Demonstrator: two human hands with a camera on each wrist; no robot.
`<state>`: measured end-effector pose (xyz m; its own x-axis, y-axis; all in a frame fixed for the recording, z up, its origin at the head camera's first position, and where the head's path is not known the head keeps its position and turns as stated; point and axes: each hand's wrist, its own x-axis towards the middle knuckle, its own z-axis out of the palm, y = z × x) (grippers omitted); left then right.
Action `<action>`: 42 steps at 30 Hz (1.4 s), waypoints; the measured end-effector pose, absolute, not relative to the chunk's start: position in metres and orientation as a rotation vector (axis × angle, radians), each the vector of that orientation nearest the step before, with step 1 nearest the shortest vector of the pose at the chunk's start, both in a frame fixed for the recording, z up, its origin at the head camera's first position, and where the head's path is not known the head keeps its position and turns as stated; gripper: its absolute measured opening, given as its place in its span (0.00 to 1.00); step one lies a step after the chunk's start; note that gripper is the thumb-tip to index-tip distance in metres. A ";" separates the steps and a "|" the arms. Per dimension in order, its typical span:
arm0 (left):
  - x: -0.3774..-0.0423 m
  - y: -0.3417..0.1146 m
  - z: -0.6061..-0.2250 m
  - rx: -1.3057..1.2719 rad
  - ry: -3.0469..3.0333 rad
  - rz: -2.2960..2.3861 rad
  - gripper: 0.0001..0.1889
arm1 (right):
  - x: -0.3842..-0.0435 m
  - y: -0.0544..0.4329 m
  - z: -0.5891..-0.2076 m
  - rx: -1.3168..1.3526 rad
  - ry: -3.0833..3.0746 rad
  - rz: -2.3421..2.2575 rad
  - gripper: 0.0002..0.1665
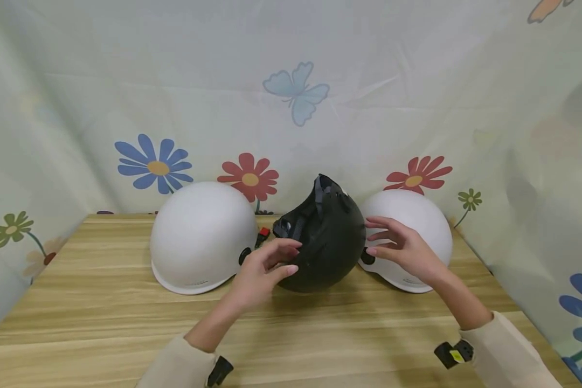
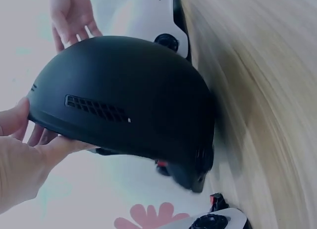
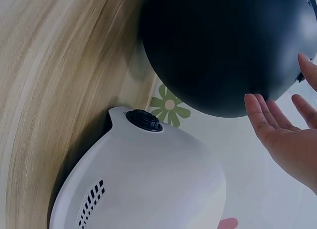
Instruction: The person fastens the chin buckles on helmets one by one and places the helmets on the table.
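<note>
A matte black helmet (image 1: 330, 242) is tilted at the middle of the table, its open side with dark straps facing up and left in the head view. My left hand (image 1: 259, 272) holds it at the lower left edge; in the left wrist view the thumb and fingers (image 2: 54, 147) lie along its rim. On the helmet's other side is my right hand (image 1: 402, 248), its fingers (image 3: 265, 115) nearly straight against or very close to the rounded black shell. I cannot tell whether the helmet's underside touches the table.
White helmets stand on both sides: one at left (image 1: 203, 237), one at right (image 1: 412, 237) behind my right hand. A red and black buckle (image 1: 263, 234) shows beside the left one. The wooden table (image 1: 320, 334) ends at a flower-printed curtain (image 1: 368, 108).
</note>
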<state>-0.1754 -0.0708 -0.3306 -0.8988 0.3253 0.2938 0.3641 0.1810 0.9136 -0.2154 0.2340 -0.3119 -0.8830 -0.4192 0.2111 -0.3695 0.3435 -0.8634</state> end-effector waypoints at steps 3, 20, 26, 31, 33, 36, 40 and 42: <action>-0.176 -0.073 -0.330 -0.636 -2.376 -1.846 0.20 | -0.214 0.236 -0.311 -0.744 2.539 -1.603 0.34; -0.173 -0.078 -0.330 -0.599 -2.430 -1.675 0.21 | -0.219 0.233 -0.347 -0.656 2.515 -1.581 0.44; -0.173 -0.078 -0.331 -0.590 -2.416 -1.712 0.20 | -0.222 0.227 -0.364 -0.656 2.451 -1.612 0.52; -0.172 -0.078 -0.330 -0.574 -2.389 -1.763 0.20 | -0.222 0.224 -0.366 -0.621 2.438 -1.624 0.54; -0.172 -0.079 -0.329 -0.550 -2.366 -1.826 0.20 | -0.222 0.224 -0.365 -0.619 2.435 -1.623 0.54; -0.174 -0.081 -0.329 -0.496 -2.318 -1.951 0.21 | -0.223 0.223 -0.362 -0.634 2.426 -1.636 0.54; -0.178 -0.086 -0.329 -0.422 -2.259 -2.084 0.22 | -0.224 0.223 -0.360 -0.654 2.441 -1.638 0.53; -0.180 -0.088 -0.330 -0.397 -2.233 -2.127 0.22 | -0.224 0.223 -0.359 -0.651 2.453 -1.629 0.53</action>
